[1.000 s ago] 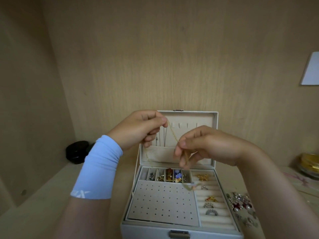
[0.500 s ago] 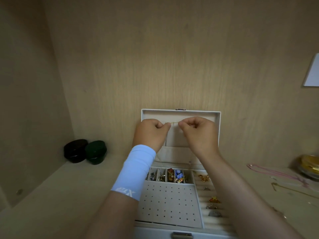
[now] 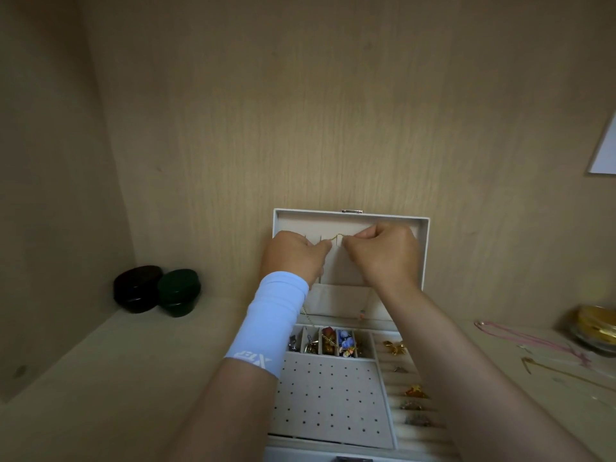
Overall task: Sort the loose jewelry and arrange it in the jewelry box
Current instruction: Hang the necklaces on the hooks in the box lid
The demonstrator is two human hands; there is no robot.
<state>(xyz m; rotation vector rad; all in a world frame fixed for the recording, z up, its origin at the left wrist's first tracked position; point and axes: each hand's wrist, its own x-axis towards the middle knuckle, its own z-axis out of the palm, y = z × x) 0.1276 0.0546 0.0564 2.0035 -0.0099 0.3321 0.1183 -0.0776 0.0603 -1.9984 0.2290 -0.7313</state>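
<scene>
A white jewelry box (image 3: pixel 425 248) stands open against the back wall, its lid upright. My left hand (image 3: pixel 293 258) and my right hand (image 3: pixel 386 251) are raised inside the lid, side by side. Between them they pinch a thin gold necklace chain (image 3: pixel 337 236) stretched at the row of hooks near the lid's top. The rest of the chain hangs down past the lid pocket toward the tray. The tray holds small compartments with colourful pieces (image 3: pixel 336 341), a perforated earring panel (image 3: pixel 326 398) and ring rolls with several rings (image 3: pixel 415 391).
Two round dark cases (image 3: pixel 156 290), one black and one green, sit at the back left. On the right lie a pink cord necklace (image 3: pixel 530 338), a gold chain (image 3: pixel 533 363) and a gold-filled dish (image 3: pixel 596 328). A white sheet (image 3: pixel 605 151) leans on the right wall.
Both hands moved up from in front of the lid pocket to the hook row, carrying the gold chain. My right hand has shifted slightly right, widening the stretched span.
</scene>
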